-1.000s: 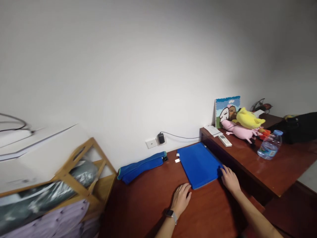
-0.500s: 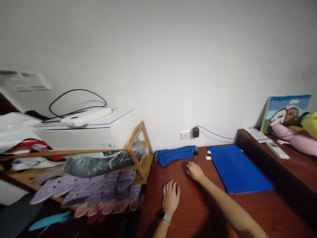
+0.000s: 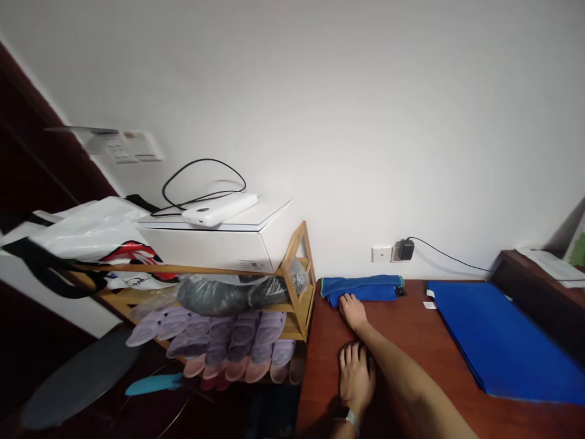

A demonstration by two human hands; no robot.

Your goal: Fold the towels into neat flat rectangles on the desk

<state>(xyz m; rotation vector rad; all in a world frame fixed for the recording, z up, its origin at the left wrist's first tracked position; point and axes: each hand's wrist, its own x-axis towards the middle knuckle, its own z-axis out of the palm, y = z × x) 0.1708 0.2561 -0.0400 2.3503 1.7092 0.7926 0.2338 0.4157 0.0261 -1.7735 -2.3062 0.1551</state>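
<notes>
- Cloth (image 3: 365,286), lower frame, right of centre: right hand (image 3: 353,311) at its near edge; cannot tell if gripping.
- Left hand (image 3: 357,379) just below, open, palm down on the surface (image 3: 402,326).
- Blue mat (image 3: 503,341), lower right.

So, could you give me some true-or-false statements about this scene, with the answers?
The right hand is at the folded blue cloth. True.
The watch is on the right hand's wrist. False: it is on the wrist of the left hand.
A black adapter is plugged into the wall socket. True.
The white device lies on the desk. False: it lies on the white box.
Lilac clogs sit on the wooden rack. True.
</notes>
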